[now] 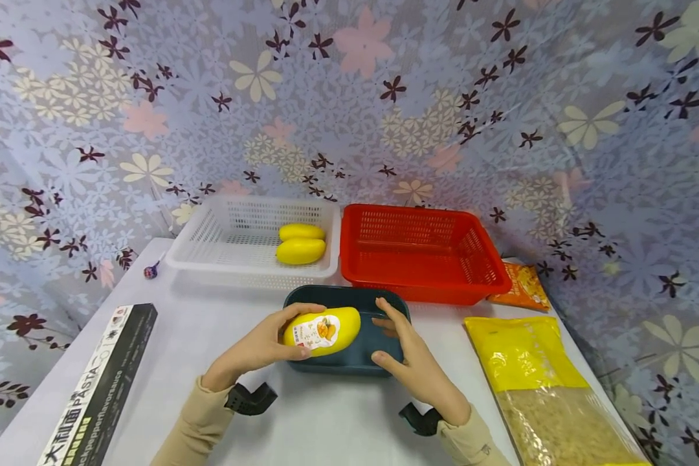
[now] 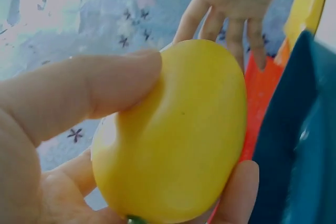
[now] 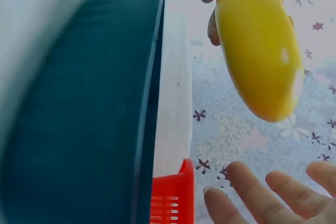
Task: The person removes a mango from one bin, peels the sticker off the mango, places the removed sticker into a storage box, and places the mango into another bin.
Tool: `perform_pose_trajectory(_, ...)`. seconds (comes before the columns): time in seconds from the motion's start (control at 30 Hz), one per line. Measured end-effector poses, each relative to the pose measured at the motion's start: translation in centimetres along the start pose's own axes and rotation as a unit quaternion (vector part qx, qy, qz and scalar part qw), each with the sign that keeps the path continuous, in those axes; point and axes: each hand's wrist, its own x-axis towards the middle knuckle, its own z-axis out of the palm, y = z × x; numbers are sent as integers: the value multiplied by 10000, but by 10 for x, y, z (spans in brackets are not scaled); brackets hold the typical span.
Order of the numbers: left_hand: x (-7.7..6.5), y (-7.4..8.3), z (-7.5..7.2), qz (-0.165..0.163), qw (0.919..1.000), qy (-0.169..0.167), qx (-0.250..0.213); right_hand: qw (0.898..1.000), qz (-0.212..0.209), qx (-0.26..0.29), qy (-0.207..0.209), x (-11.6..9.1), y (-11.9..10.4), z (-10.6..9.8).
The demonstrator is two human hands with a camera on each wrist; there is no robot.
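My left hand (image 1: 270,340) grips a yellow mango (image 1: 349,320) by its left end, thumb on the near side and fingers behind. A white label with a mango picture shows on the side toward me; in the left wrist view the mango (image 2: 184,129) shows a plain side and a green stem tip. Below it stands a dark teal tray (image 1: 349,370). Over that tray's right side hovers my right hand (image 1: 410,359), fingers spread and apart from the mango. The right wrist view shows the mango (image 3: 260,51) beyond the right fingertips (image 3: 252,182).
Behind the tray stand a white basket (image 1: 210,265) with two mangoes (image 1: 300,251) and a red basket (image 1: 425,294). A pasta box (image 1: 101,382) and a lollipop (image 1: 151,271) lie left. On the right are a yellow pasta bag (image 1: 547,388) and an orange packet (image 1: 523,286).
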Motion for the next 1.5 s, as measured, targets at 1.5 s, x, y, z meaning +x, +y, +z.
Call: perform_pose_trajectory(1.5, -35, -57, 81, -303, 9935, -1061, -265, 9807, 879, 1064, -1387, -73, 19, 46)
